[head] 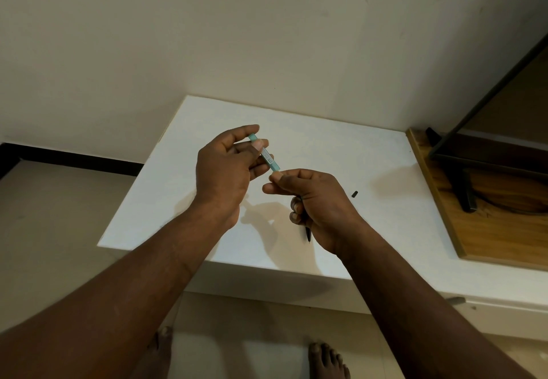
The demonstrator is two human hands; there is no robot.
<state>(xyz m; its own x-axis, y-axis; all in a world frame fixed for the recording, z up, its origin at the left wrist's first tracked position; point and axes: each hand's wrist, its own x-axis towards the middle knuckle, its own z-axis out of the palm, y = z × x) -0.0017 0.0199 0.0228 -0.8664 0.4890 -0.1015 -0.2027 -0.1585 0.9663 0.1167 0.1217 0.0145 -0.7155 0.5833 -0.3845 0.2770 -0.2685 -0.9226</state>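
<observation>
The left hand (225, 168) held the teal pen (265, 153) in the air above the middle of the white worktop (178, 200), thumb and curled fingers pinching its upper half so the barrel slanted down toward the other hand. This grip likely steadied the barrel while its lower end was worked on. The right hand (311, 197) pinched that lower end between thumb and forefinger, probably to pull or twist something there. What sat under the fingertips could not be made out. Its lower fingers were curled round a dark slim stick (307, 231), whose tip poked out below the palm, most likely parked there to keep it ready. A small black piece (354, 193) lay on the worktop toward its right edge, apart from both hands and seemingly set aside.

Counted: one teal pen, one dark stick, one small black piece, two hands. A wooden board (489, 230) carrying a black stand (468, 194) lay along the right edge.
</observation>
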